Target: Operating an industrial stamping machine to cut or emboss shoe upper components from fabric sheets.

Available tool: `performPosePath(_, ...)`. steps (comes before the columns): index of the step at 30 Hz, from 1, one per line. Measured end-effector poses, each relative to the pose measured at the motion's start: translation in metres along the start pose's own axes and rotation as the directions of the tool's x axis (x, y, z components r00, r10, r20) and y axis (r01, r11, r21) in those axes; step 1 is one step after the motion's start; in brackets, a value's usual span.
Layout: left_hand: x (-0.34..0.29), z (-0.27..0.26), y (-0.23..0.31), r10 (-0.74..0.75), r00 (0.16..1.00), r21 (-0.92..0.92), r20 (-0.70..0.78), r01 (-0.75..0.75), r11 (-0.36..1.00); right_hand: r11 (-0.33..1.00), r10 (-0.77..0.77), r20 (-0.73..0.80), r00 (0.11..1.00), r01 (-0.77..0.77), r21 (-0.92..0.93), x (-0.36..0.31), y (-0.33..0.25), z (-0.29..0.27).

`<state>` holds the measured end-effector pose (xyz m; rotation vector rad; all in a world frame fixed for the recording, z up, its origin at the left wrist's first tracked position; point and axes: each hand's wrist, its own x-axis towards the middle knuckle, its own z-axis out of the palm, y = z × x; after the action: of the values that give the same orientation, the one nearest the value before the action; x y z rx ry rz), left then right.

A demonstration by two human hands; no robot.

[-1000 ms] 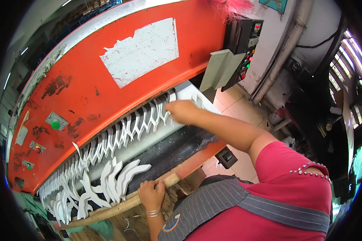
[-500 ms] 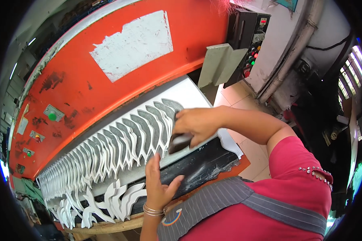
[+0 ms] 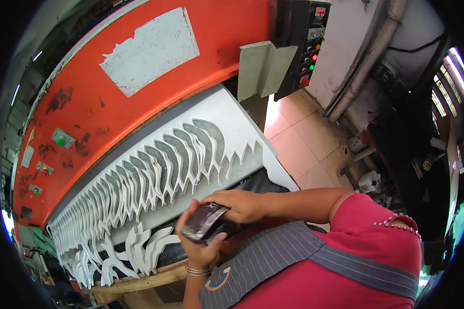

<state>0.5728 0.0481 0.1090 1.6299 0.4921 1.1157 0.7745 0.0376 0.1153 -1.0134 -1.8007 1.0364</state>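
Observation:
My right hand (image 3: 245, 205) grips a dark metal cutting die (image 3: 205, 222) from its right side, above the near edge of the work surface. My left hand (image 3: 198, 252) has its fingers and thumb round the die's left end, so both hands hold it close to my apron. Behind them lies a thick white sheet (image 3: 239, 116) with a long row of curved, leaf-shaped cut-outs showing grey beneath. Several loose white wavy pieces (image 3: 148, 250) are heaped on the near ledge, left of my hands. The die's underside is hidden.
An orange press beam (image 3: 216, 38) spans the far side of the sheet, with a green button (image 3: 61, 141) at its left. A pale metal bracket (image 3: 263, 69) and a black control box (image 3: 309, 44) stand at the far right. Tiled floor (image 3: 299, 139) shows beyond the sheet's right end.
My right hand has brought the die off the sheet, toward me and to the left. My left hand has closed on it. The sheet's jagged right end has come into view.

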Motion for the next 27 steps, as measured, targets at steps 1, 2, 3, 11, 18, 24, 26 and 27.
performPosePath(1, -0.004, 0.002, 0.0, -0.013, 1.0, 0.064, 0.021, 0.011, 0.998, 1.0, 0.025, -0.029, 0.999, -0.025, -0.002, -0.001, 0.001, -0.002)
performPosePath(2, -0.005, -0.001, -0.006, 0.023, 0.999, 0.16, 0.046, -0.03, 0.987, 1.0, 0.025, -0.026, 0.999, -0.026, -0.006, -0.001, -0.001, -0.003)
performPosePath(3, -0.006, -0.005, -0.018, 0.131, 0.99, 0.19, 0.052, -0.138, 0.972, 0.998, 0.037, 0.0, 0.999, -0.037, 0.048, 0.0, -0.003, -0.004)
performPosePath(11, 0.02, -0.055, -0.005, 0.225, 0.809, 0.26, -0.543, -0.093, 0.961, 0.966, 0.209, -0.04, 0.977, -0.213, -0.146, 0.022, -0.033, -0.081)
performPosePath(18, 0.081, -0.058, 0.016, -0.068, 0.994, 0.718, 0.091, -0.018, 0.696, 0.663, -0.161, 0.434, 0.887, 0.423, -0.618, 0.064, 0.012, -0.158)
performPosePath(24, 0.124, 0.025, -0.062, -0.158, 0.951, 0.708, 0.264, -0.081, 0.701, 0.406, -0.147, 0.239, 0.96, 0.279, -0.87, 0.031, 0.102, -0.191)
performPosePath(26, 0.125, 0.042, -0.081, -0.22, 0.941, 0.797, 0.258, -0.078, 0.599, 0.762, -0.119, -0.151, 0.981, -0.008, -0.648, 0.015, 0.118, -0.167)
performPosePath(27, 0.127, 0.052, -0.087, -0.229, 0.939, 0.791, 0.255, -0.067, 0.607, 0.846, 0.013, -0.26, 0.965, -0.149, -0.511, 0.009, 0.117, -0.154)
